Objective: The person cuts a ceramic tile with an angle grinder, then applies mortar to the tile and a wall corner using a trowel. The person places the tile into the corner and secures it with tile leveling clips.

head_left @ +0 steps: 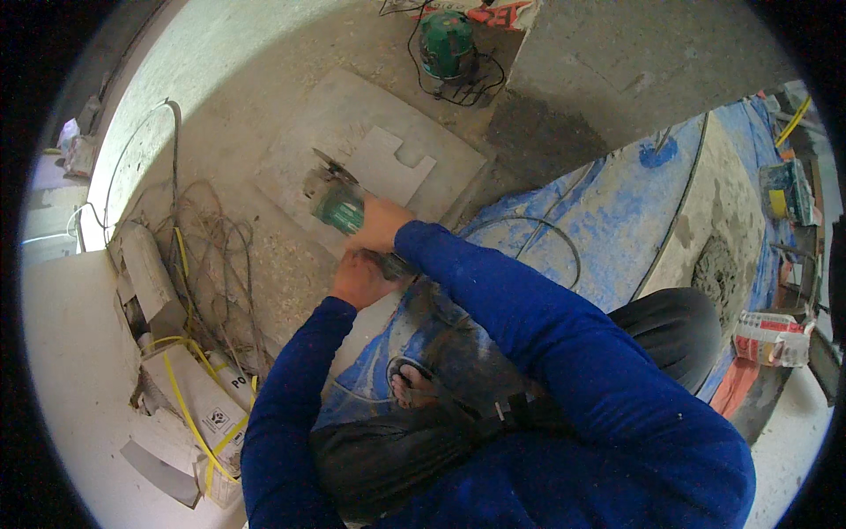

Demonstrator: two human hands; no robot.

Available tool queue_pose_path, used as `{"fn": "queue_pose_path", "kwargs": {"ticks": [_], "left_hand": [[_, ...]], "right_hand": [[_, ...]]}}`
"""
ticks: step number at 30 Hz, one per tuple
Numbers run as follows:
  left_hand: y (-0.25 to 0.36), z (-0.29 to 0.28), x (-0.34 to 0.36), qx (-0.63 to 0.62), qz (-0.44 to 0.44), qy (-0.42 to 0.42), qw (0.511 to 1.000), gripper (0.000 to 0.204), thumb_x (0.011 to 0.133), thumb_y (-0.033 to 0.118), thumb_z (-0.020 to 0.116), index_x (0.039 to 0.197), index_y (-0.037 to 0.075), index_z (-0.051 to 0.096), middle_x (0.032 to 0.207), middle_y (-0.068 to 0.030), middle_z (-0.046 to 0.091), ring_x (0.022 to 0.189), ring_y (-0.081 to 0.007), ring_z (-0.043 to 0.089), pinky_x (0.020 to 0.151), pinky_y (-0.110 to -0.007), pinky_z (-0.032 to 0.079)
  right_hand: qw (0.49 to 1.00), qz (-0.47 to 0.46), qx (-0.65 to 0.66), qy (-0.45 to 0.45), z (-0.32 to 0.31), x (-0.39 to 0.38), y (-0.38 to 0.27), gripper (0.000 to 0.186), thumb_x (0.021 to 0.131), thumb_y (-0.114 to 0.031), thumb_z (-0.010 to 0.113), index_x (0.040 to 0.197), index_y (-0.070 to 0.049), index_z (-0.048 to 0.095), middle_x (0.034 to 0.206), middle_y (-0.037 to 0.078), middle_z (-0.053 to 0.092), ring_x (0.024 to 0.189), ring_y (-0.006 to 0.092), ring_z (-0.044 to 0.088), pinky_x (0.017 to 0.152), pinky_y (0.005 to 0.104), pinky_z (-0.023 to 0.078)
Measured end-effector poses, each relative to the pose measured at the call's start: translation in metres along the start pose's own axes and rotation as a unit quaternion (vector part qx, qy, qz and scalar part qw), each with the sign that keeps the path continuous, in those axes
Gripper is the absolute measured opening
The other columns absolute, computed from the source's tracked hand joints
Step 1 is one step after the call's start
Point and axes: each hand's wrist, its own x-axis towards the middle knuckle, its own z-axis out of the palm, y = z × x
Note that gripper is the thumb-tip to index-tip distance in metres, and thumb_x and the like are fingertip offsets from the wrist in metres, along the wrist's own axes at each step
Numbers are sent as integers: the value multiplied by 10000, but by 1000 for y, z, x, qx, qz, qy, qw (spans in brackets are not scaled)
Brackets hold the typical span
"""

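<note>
Both my hands hold a green angle grinder (338, 210). My right hand (385, 226) wraps round its body near the head, and my left hand (359, 279) grips its dark rear end. The thin cutting disc (334, 165) stands on edge at the far end, beside a light grey tile piece (386, 172) with a notch cut into its right side. Whether the disc touches the tile, I cannot tell. Under the tile lies a larger, dusty grey slab (330, 106). My fingers partly hide the grinder's handle.
A green corded power tool or small machine (447, 46) stands at the back. Tangled cables (211, 238) and a strapped carton (194, 397) lie left. Blue sheeting (608, 207) with a loose cable spreads right, below a grey block (634, 70). Wet mortar (718, 264) and a bag (774, 339) are far right.
</note>
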Motion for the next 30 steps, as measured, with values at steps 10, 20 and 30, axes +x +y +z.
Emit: {"fn": "queue_pose_path", "kwargs": {"ticks": [10,20,30], "left_hand": [[-12,11,12,67,68,95,991,768,893,685,519,1452,160,567,1468,-73,590,1423,-272,454,1252,-470,216],[-11,5,11,10,63,98,993,873,862,710,575,1483,100,515,1493,-111,554,1450,-302,404,1269,-474,181],[2,-19,3,-38,27,60,997,834,838,733,601,1301,41,658,1324,-189,657,1269,-323,581,1146,-445,372]], "right_hand": [[1000,-6,1,6,-14,-24,15,835,576,-400,845,1211,82,596,1096,300,697,1043,435,686,914,455,554],[999,15,-31,-19,-15,-21,14,904,600,-472,855,1290,43,579,1198,281,684,1104,418,681,964,472,552],[999,10,-36,-17,-8,7,7,857,613,-484,857,1234,53,608,1159,293,698,1081,429,692,935,484,566]]}}
